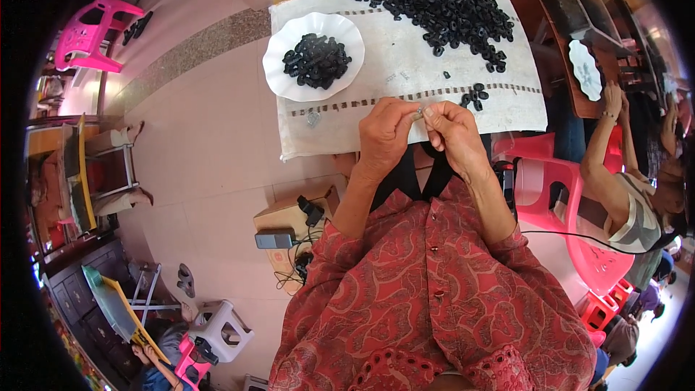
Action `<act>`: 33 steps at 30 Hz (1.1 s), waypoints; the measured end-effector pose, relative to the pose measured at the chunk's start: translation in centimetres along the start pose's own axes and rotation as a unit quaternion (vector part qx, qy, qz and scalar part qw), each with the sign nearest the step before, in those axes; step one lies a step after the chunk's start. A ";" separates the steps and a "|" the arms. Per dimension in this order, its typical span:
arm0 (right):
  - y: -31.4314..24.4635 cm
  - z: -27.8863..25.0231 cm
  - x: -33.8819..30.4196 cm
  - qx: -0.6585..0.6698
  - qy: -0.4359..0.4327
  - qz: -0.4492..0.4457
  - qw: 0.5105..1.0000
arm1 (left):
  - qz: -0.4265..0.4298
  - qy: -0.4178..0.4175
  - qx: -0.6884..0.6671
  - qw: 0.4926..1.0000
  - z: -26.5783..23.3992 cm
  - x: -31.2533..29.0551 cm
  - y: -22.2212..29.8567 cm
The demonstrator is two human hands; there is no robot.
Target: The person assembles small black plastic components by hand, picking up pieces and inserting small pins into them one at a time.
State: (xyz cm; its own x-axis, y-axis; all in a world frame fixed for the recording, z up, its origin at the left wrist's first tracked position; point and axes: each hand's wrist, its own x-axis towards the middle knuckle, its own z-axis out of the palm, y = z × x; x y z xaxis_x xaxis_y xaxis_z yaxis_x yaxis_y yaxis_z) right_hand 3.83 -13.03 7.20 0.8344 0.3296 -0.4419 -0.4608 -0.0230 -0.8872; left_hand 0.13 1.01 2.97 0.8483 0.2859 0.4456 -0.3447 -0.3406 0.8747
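My left hand [386,132] and my right hand [455,130] meet over the near edge of a white cloth [405,51]. Fingers and thumbs of both are pinched around a tiny, light-coloured piece [418,111], too small to name. On the cloth to the left stands a white scalloped plate [275,76] holding a heap of small black parts [317,61]. A much larger pile of black ring-like parts [434,3] spreads over the far right. Close to my right hand lie several loose black parts [475,95]. Small clear bits [313,119] rest near the left edge.
A cardboard box [289,217] with a dark device and cables stands on the floor to my left. Pink plastic chairs [543,181] are at my right, where another person's arm [607,137] reaches toward a white plate [585,71]. Other people sit at tables farther left.
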 end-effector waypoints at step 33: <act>0.7 -0.1 0.1 -0.123 0.059 -0.143 0.980 | -0.034 -0.085 -0.026 0.995 0.2 0.4 0.0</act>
State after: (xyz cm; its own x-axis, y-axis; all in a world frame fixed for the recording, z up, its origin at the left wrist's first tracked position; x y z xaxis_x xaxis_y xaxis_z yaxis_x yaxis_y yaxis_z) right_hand 3.58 -13.14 6.49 0.9546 0.2440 -0.1708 -0.1294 -0.1768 -0.9757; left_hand 0.58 0.93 3.12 0.9247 0.1505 0.3498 -0.3004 -0.2765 0.9129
